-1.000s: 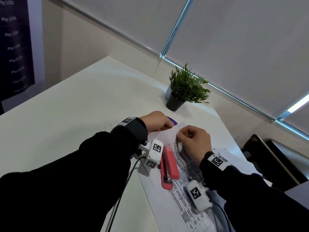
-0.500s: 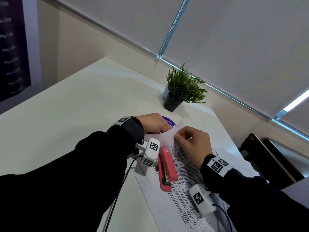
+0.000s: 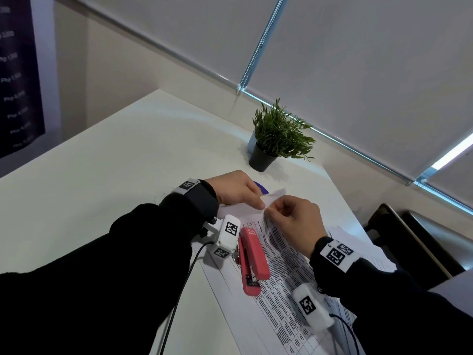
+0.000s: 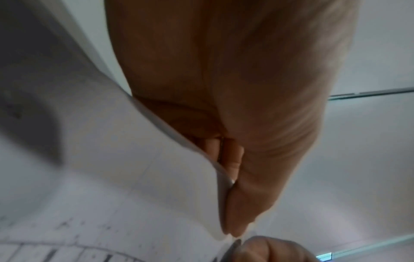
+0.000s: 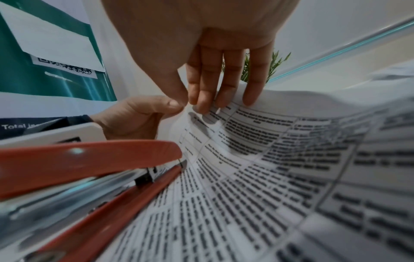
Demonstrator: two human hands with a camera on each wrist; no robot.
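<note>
Just beyond the red stapler (image 3: 252, 260), the right hand (image 3: 297, 224) has closed in on the left hand (image 3: 234, 189) over the last second. Fingertips nearly meeting, both now pinch the raised far corner of the printed sheets (image 3: 286, 272), likely squaring it for stapling. The sheets run under the untouched stapler and to its right.
</note>
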